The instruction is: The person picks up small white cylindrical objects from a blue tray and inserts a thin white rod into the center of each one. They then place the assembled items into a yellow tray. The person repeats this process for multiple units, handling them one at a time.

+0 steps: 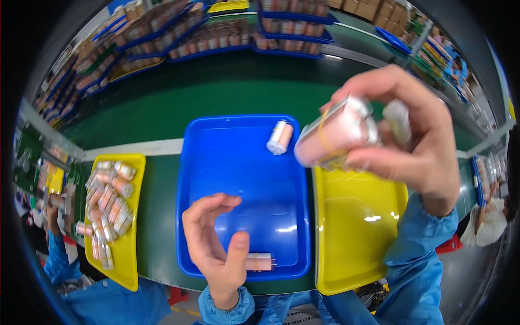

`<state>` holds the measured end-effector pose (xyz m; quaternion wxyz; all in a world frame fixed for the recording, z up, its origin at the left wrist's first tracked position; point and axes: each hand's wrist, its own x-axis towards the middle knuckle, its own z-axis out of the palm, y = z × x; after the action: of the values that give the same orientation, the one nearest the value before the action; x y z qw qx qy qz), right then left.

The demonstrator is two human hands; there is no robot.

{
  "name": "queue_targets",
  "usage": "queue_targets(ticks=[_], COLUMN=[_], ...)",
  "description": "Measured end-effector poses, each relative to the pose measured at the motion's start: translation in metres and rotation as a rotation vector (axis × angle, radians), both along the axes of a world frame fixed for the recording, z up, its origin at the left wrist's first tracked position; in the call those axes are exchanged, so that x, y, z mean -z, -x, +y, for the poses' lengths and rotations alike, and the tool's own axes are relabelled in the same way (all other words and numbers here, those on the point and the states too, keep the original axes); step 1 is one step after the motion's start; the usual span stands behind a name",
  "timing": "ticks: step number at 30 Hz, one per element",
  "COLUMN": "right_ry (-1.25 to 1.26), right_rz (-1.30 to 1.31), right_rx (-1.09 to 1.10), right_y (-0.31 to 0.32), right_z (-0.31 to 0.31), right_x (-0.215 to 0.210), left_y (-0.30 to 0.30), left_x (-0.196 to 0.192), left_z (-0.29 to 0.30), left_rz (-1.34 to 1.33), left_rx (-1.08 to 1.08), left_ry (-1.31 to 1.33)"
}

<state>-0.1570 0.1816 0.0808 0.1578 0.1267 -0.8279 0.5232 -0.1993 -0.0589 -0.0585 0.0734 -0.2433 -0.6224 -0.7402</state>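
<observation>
My right hand (pixel 411 130) is raised over the seam between the blue tray and the yellow tray. Its fingers are closed round a pink-and-white cylinder bundle (pixel 336 132) bound with a yellow band; motion blurs it. A smaller white piece (pixel 398 120) shows against the same fingers. Low over the blue tray (pixel 187 162), my left hand (pixel 216 244) is curved, thumb and fingers apart, holding nothing. One banded pink-and-white cylinder (pixel 261 262) lies in that tray beside the left thumb. Another cylinder piece (pixel 280 137) sits near the tray's far right corner.
A yellow tray (pixel 357 254) stands right of the blue one. At left, another yellow tray (pixel 124 271) bears a pile of pink-and-white cylinders (pixel 111 203). Stacked blue trays (pixel 295 27) of similar parts line the far side of the green bench (pixel 227 89). Other people work at both sides.
</observation>
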Motion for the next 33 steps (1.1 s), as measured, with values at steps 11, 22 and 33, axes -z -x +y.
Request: queue_targets(ticks=[11, 22, 33], right_ry=[-0.611, -0.518, -0.570], right_rz=[-0.487, -0.387, -0.276], right_rx=[0.627, 0.679, 0.731], right_y=[-0.094, -0.086, -0.093], right_z=[0.098, 0.095, 0.044], right_x=[0.047, 0.106, 0.026], left_y=[-0.008, -0.006, -0.002], left_x=[-0.007, -0.033, -0.030], left_z=[0.006, -0.031, -0.031], left_rz=[-0.050, 0.292, -0.041], left_rx=[0.105, 0.487, 0.365], left_ry=[0.102, 0.995, 0.761])
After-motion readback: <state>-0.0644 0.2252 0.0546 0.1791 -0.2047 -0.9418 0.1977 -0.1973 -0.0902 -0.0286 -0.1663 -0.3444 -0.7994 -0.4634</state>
